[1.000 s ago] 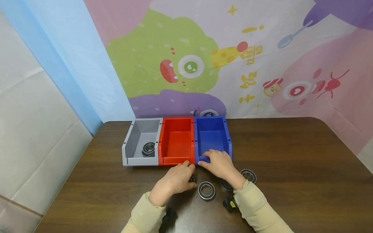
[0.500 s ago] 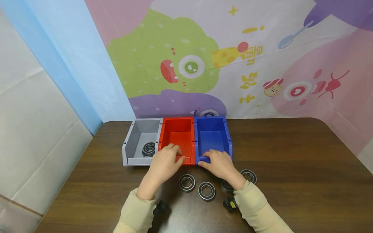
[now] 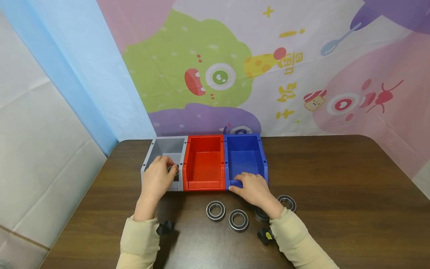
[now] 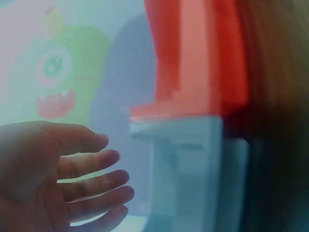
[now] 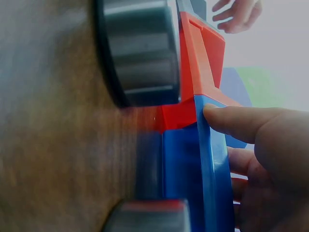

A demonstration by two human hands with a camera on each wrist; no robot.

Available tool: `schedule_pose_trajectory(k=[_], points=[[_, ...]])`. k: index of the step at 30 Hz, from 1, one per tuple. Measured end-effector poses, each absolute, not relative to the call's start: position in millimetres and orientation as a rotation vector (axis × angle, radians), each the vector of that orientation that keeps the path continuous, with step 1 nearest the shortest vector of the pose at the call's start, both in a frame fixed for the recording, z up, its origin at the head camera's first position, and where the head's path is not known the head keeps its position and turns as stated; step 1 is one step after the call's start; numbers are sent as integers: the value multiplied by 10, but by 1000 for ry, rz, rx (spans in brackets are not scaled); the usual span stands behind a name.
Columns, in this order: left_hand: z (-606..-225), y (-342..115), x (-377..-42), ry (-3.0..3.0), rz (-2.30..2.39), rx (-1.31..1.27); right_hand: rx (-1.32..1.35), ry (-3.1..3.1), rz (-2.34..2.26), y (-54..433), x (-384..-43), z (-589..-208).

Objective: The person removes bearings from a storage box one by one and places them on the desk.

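While three bins (image 3: 203,185) adjoin, four bearings (image 3: 231,221) show outside.

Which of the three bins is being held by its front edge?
The blue bin, at the right end: the right hand grips its front edge. The left hand is over the grey bin; neither holds the red bin.

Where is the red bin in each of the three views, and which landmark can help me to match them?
Head: the red bin, just below centre, between the grey bin and blue bin.
Left wrist: the red bin, top, right of centre.
Right wrist: the red bin, upper part, right of centre.
Shared landmark: the left hand.
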State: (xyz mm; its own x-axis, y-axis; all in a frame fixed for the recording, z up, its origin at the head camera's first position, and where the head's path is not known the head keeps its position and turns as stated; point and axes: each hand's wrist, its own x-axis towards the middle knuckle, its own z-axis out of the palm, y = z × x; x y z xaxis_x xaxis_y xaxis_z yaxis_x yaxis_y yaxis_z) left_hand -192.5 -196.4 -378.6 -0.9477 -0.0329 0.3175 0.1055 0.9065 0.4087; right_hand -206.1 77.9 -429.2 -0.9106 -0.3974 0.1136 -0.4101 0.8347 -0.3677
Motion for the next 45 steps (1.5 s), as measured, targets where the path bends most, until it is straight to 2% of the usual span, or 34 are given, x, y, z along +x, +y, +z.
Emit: schedule_pose_trajectory(k=[16, 32, 45], points=[[-4186, -2058, -2090, -2749, -631, 38, 657, -2993, 614, 783, -2067, -4297], [-4241, -2060, -2171, -2862, -685, -22, 663, -2996, 620, 777, -2071, -4296], [-4227, -2098, -2274, -2987, -727, 52, 658, -2994, 619, 780, -2068, -4295]])
